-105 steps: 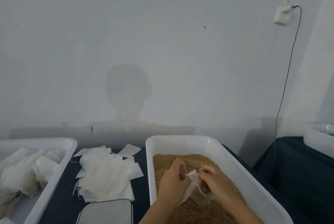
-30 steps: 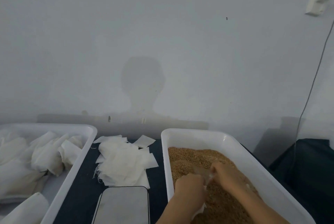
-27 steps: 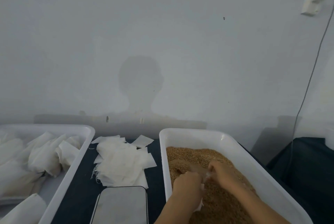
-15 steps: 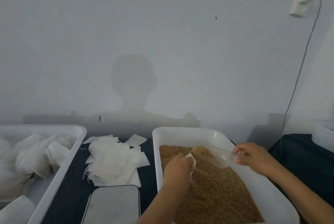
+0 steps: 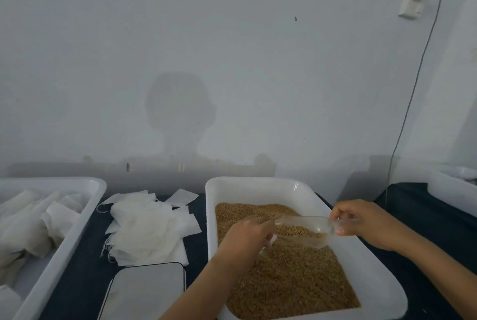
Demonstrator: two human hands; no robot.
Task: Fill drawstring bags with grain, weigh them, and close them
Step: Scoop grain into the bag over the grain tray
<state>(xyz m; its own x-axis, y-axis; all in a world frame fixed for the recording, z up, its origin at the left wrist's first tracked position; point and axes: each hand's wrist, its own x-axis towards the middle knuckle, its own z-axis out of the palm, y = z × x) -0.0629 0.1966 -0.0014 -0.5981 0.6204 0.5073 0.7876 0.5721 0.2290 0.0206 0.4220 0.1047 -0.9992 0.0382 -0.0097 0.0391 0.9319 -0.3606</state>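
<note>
Clear plastic forms the scoop (image 5: 303,229), which carries a load of brown grain and is held level above the grain tray (image 5: 260,185). The right hand (image 5: 361,220) pinches the scoop's handle end between thumb and fingertips; this grip is clamped on the scoop. The scoop's open front end points toward the left hand (image 5: 246,236).

The left hand hovers over the middle of the tray, fingers curled downward. A small patch of white fabric, the drawstring bag (image 5: 268,242), shows below its fingers and just under the scoop's front end. This grip is clamped on the bag; most of the bag is hidden by the hand, and whether its mouth stands apart cannot be told.

The grain (image 5: 296,283) fills the white tray as a brown bed. The tray sits on a dark-covered desk (image 5: 85,283).

To the left of the tray, a loose pile of flat empty bags (image 5: 149,229) lies on the desk, some with threads trailing. In front of that pile sits a scale (image 5: 147,294) with a flat pale platform and dark edge; its display is out of view. At far left, a second white tray (image 5: 85,206) holds white bags. At far right, part of another white bin (image 5: 451,193) shows. A cable (image 5: 410,103) hangs down the wall from a socket (image 5: 413,3).
</note>
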